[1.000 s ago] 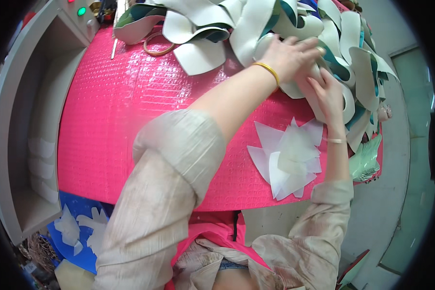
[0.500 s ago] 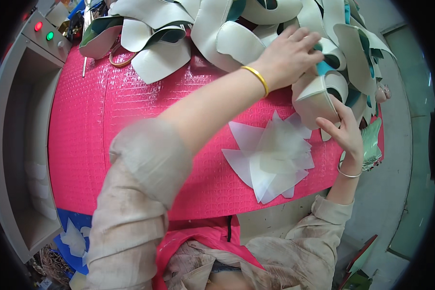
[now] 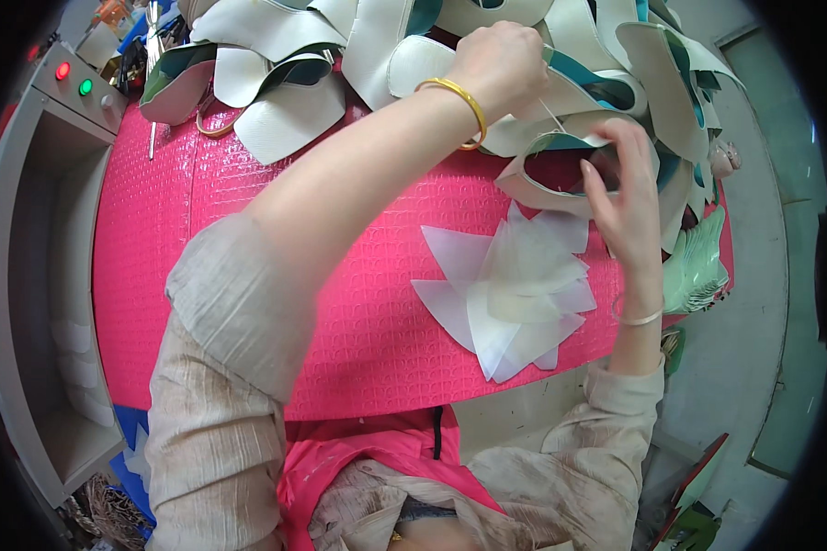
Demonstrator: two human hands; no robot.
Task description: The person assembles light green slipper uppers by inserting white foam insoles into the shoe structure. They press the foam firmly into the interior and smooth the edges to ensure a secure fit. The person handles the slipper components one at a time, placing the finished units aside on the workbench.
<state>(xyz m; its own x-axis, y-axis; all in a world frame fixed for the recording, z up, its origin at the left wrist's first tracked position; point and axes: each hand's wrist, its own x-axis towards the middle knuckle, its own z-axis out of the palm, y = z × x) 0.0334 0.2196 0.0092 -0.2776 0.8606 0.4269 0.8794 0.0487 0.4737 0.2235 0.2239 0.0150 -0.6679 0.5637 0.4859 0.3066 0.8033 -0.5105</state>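
the pink table covering [image 3: 368,340], patterned and glossy, takes up most of the middle. along its left side stands a grey open-fronted cabinet [image 3: 28,303]. across the far edge lies a heap of white curved pieces [image 3: 289,119], overlapping, some with teal on their inner faces. nearer the person, a loose fan of translucent pointed sheets [image 3: 524,298] lies flat on the pink, and a pale green ridged stack [image 3: 694,271] sits at the right edge. at the front right of the heap is a white looped piece [image 3: 547,195], its dark opening facing up, just beyond the sheets. the right hand [image 3: 623,188] is at its right end, thumb and fingers half open in a curve, the thumb across the opening (how firm the hold is, i cannot tell). the left hand [image 3: 508,69] is above and left of the loop, fingers curled in; the fingertips are hidden, so what they grip is unclear. a yellow bangle [image 3: 471,103] circles the left wrist. smallest, a thin pale strand [image 3: 551,115] slants between that hand and the loop.
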